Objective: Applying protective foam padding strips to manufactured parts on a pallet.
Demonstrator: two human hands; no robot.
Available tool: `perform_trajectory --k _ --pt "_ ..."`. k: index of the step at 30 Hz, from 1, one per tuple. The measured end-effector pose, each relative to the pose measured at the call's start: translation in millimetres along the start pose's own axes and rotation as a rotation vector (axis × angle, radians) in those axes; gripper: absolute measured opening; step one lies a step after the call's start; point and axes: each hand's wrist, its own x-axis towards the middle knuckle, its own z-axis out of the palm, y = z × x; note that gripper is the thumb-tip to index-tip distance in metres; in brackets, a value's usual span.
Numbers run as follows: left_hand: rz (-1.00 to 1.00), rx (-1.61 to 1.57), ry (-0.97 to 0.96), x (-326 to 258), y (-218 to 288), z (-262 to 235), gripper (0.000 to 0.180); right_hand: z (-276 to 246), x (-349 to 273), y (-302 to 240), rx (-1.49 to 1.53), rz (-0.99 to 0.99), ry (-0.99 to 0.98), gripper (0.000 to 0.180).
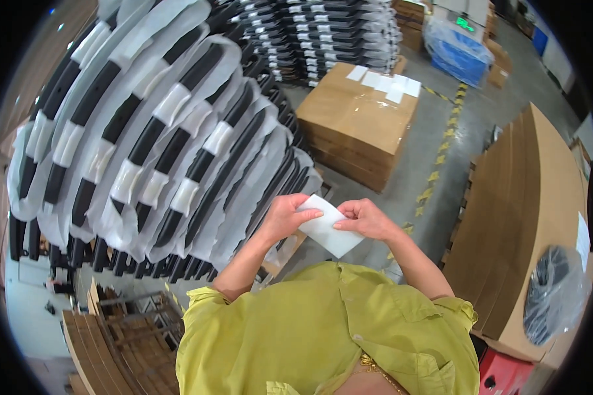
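Observation:
In front of my chest I hold a white sheet of thin foam or paper between both hands. My left hand pinches its upper left edge, the thumb lying across its face. At the right edge my right hand grips it with thumb and bent fingers. Close by on the left rises a tall stack of black curved parts, separated by pale grey foam sheets. White wraps go round many of the black parts.
A cardboard carton with white sheets on top stands ahead. More stacked parts stand behind. At the right is a large stack of cardboard with a plastic-wrapped black bundle. Yellow-black tape marks the floor.

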Motion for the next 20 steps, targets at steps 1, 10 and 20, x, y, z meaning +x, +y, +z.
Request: perform_trajectory --k 1,10,20 --pt "-0.018 -0.005 0.017 -3.4 -6.5 -5.3 0.024 4.2 7.1 2.4 0.056 0.014 -0.016 0.018" --pt "-0.082 -0.059 0.29 -23.1 -76.9 -67.5 0.023 43.3 90.7 36.1 0.28 0.216 -0.103 0.016" --pt "-0.102 0.815 0.61 26.7 -132.0 -143.3 0.041 9.7 187.5 83.9 -0.329 0.134 -0.15 0.025"
